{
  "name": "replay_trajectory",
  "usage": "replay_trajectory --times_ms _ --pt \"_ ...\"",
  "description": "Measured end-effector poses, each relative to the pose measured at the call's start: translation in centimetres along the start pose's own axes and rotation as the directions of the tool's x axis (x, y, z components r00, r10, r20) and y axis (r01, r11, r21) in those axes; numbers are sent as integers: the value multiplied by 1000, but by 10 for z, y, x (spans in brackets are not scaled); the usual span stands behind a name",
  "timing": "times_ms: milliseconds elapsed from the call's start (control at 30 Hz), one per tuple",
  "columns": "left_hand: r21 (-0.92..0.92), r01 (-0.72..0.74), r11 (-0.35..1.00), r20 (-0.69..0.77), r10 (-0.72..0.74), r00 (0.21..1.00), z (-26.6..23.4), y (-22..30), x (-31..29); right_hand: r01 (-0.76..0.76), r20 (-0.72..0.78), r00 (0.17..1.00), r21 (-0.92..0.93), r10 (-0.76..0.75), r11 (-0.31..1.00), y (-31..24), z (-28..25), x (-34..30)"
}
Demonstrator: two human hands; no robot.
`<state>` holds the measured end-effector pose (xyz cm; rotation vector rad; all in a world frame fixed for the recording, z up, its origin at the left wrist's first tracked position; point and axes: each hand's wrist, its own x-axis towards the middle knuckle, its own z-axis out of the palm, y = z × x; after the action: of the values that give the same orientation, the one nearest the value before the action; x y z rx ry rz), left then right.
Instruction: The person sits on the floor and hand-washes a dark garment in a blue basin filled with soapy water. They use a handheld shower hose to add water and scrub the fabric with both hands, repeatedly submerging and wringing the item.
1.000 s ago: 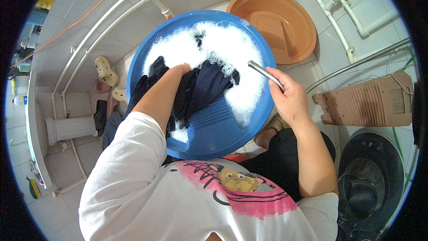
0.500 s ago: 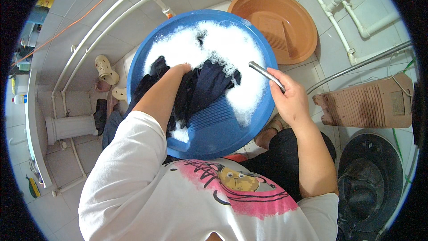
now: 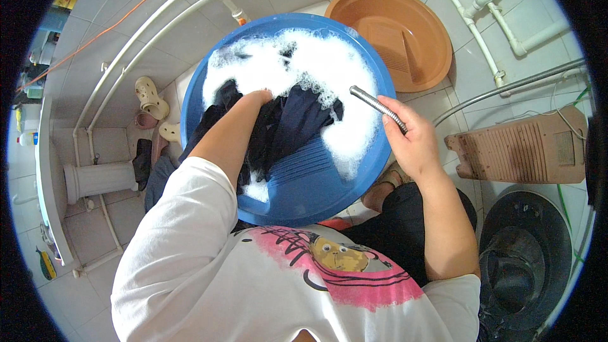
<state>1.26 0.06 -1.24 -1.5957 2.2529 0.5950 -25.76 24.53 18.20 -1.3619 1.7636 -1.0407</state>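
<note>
A large blue basin (image 3: 316, 197) with a ridged washboard slope stands in front of me. White foam (image 3: 345, 66) covers its far and right parts. Dark clothes (image 3: 292, 125) lie in its left and middle, partly under the suds. My left hand (image 3: 259, 96) reaches in among the clothes; foam and cloth hide its fingers. Over the basin's right rim, my right hand (image 3: 415, 138) is closed around a flexible metal hose (image 3: 372, 101). The hose's end points left over the foam, and no stream of water can be made out.
A brown basin (image 3: 354, 16) stands behind the blue one at the right. A brown washboard (image 3: 519, 149) leans at the far right, above a black tub (image 3: 551, 225). Pale clogs (image 3: 152, 98) lie at the left. White pipes (image 3: 114, 76) run along the tiled wall.
At the basin's far left the foam has thinned, and more dark patches show through. The hose's end has shifted very slightly left. My left hand has hardly moved.
</note>
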Motion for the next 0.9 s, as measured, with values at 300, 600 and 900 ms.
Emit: replay_trajectory --times_ms 300,600,900 --pt "5 15 1000 46 -15 999 -7 2 -7 -63 -38 998 -100 59 993 -4 -1 0" --pt "175 -58 983 261 11 965 -61 54 -97 18 -68 997 -63 -23 998 -5 1 3" --pt "-474 -315 822 -381 131 915 -139 12 -134 37 -102 994 -113 -49 993 1 -7 6"
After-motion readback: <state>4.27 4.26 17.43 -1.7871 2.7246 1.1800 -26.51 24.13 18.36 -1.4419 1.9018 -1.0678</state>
